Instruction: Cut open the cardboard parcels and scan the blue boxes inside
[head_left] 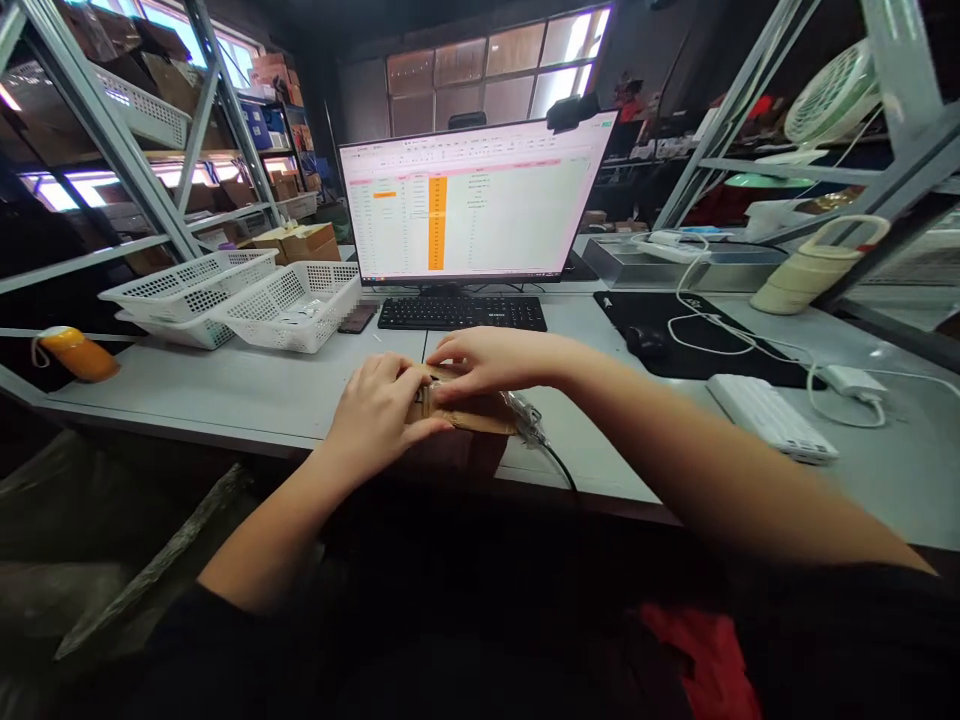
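Note:
A small brown cardboard box [469,415] sits at the front edge of the grey table [247,385], right before me. My left hand [379,410] grips its left side, fingers curled on the top flap. My right hand [487,362] lies across the top, fingers pressed down on the flap. Beside the box on the right lies a clear plastic-wrapped item [527,418] with a black cable [559,465] running off the table edge.
Behind the box stand a black keyboard [461,313] and a monitor [472,205] showing a spreadsheet. White perforated baskets [292,305] sit at left, a phone [357,318] beside them. A mouse [645,342] on a black mat, a white keyboard [772,417] and tape rolls [806,275] lie right.

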